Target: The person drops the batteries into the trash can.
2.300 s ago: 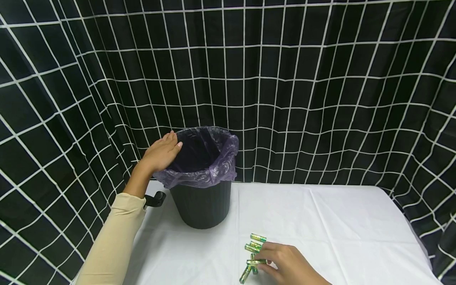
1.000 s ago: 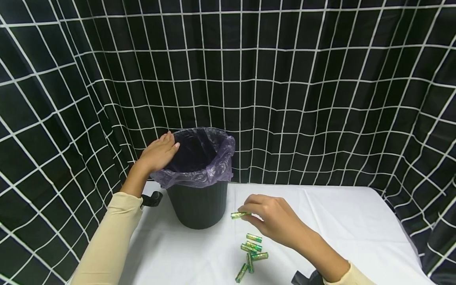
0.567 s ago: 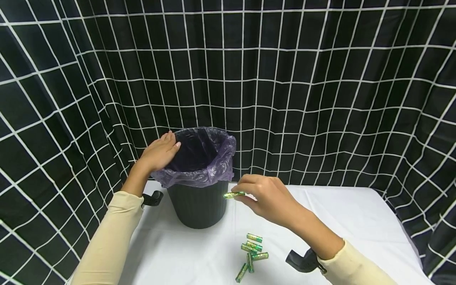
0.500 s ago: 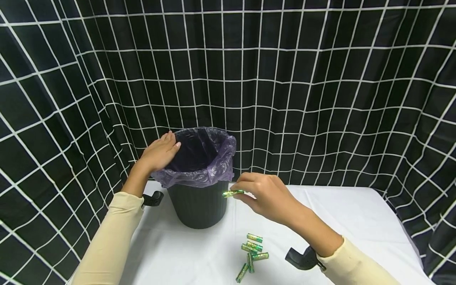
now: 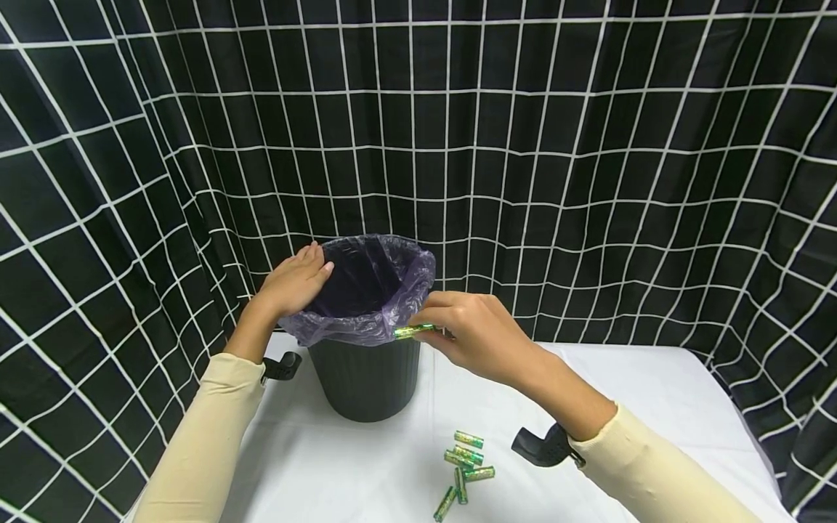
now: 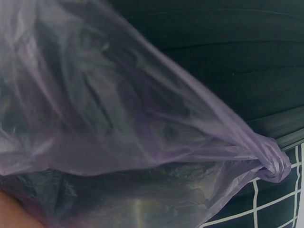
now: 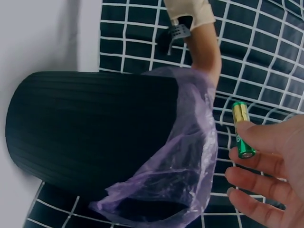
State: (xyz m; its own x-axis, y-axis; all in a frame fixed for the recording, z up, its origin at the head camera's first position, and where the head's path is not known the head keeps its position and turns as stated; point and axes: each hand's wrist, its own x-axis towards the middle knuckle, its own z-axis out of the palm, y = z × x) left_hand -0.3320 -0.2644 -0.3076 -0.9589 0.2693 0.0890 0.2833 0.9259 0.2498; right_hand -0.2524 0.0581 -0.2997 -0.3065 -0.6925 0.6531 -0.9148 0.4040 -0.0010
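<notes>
My right hand point(image 5: 474, 334) pinches a green and gold battery point(image 5: 412, 331) between thumb and fingers, at the near right rim of a dark waste bin point(image 5: 366, 381). The right wrist view shows the battery point(image 7: 241, 112) held at the thumb tip, just outside the mouth of the bin. A purple plastic bag point(image 5: 353, 330) lines the bin and folds over its rim. On the bin's left rim rests my left hand point(image 5: 290, 282), fingers straight. Only a bit of that hand point(image 6: 16, 213) shows beside the bag in the left wrist view.
Several more green batteries point(image 5: 479, 473) lie in a loose cluster on the white tablecloth point(image 5: 628, 407), in front and to the right of the bin. A black curtain with a white grid point(image 5: 523, 181) closes off the back and sides.
My right hand has picked up a battery from the cluster and carried it up and leftward to the bin's rim. The left hand has kept its place on the bin.
</notes>
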